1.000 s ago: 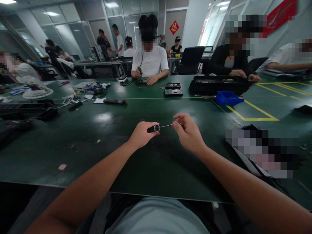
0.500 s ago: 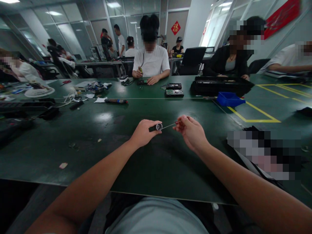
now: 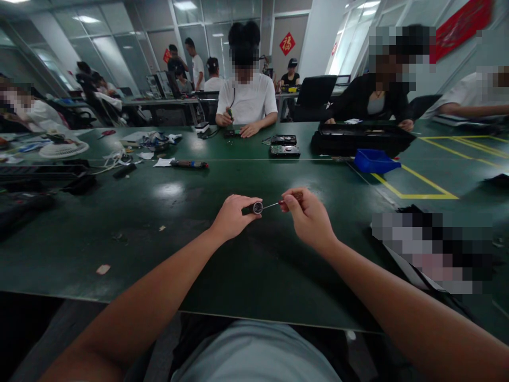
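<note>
My left hand is closed round a dark cylinder with a round silvery rim, its open end turned toward me and to the right. Thumb and forefinger pinch it from either side. In my right hand is a screwdriver with a reddish handle, held between thumb and fingers. Its thin metal shaft points left, and the tip reaches the rim of the cylinder. Whether the tip sits inside the opening or only touches the edge, I cannot tell. Both hands hover over the green table.
Ahead lie hard drives, a blue bin and a long black casing. A pen-like tool and cables are to the left. A blurred-out object lies at right. A co-worker sits opposite.
My right hand has turned its grip, its fingers now more closed on the screwdriver handle. The tip has shifted slightly left. The left hand has barely moved.
</note>
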The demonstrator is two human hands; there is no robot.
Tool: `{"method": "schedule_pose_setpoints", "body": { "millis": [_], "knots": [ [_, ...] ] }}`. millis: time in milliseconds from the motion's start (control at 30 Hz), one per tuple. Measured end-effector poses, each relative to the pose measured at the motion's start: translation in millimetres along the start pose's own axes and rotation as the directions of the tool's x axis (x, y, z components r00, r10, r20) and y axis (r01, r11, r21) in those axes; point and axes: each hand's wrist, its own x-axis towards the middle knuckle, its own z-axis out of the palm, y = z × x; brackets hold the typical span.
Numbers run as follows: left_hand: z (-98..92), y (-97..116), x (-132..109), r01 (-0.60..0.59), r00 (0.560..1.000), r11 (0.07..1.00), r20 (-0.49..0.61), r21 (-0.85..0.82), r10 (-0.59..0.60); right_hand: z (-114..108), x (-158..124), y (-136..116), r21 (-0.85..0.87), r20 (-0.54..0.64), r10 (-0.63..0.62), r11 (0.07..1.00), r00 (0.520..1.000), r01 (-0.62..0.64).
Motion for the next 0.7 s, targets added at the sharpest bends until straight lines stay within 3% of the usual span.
{"method": "schedule_pose_setpoints", "body": {
  "millis": [200, 700],
  "knots": [
    [0.9, -1.7, 0.0, 0.026, 0.999, 1.000, -0.021, -0.002, -0.026, 0.1, -3.8, 0.0, -0.112, -0.037, -0.066, 0.992, 0.997, 0.062],
    [2.2, -2.8, -1.6, 0.020, 1.000, 1.000, -0.017, -0.020, -0.021, -0.2, -1.6, -4.5, -0.103, 0.030, -0.037, 0.994, 0.999, 0.040]
  ]
}}
